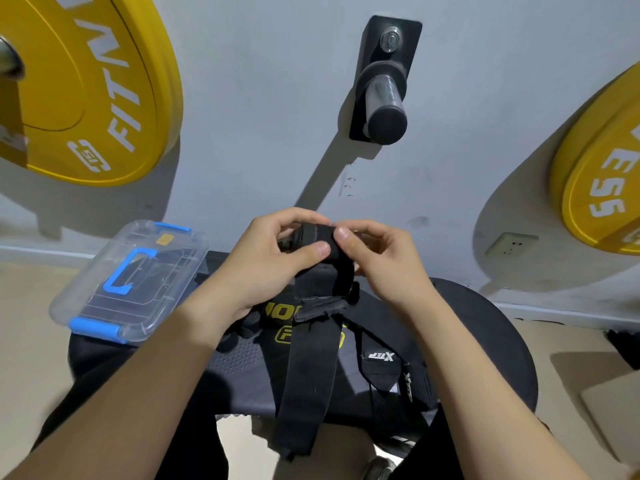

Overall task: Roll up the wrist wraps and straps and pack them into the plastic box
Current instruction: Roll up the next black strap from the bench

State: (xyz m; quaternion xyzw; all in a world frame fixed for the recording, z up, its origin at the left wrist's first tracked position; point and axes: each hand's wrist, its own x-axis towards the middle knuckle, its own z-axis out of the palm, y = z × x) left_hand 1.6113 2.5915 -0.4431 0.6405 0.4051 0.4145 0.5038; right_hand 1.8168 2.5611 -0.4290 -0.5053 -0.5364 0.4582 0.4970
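Observation:
A long black strap hangs from between my hands down past the bench edge. Its upper end is wound into a small roll at my fingertips. My left hand pinches that roll with thumb on top. My right hand grips the roll's other side, thumb pressed on the fabric. A clear plastic box with blue latches and handle lies closed on the bench's left end. Another black wrist wrap with a white logo lies on the bench under my right forearm.
I sit at a black padded bench with yellow lettering. Yellow weight plates hang on the grey wall at left and right. A black wall peg sticks out above my hands. A wall socket sits at lower right.

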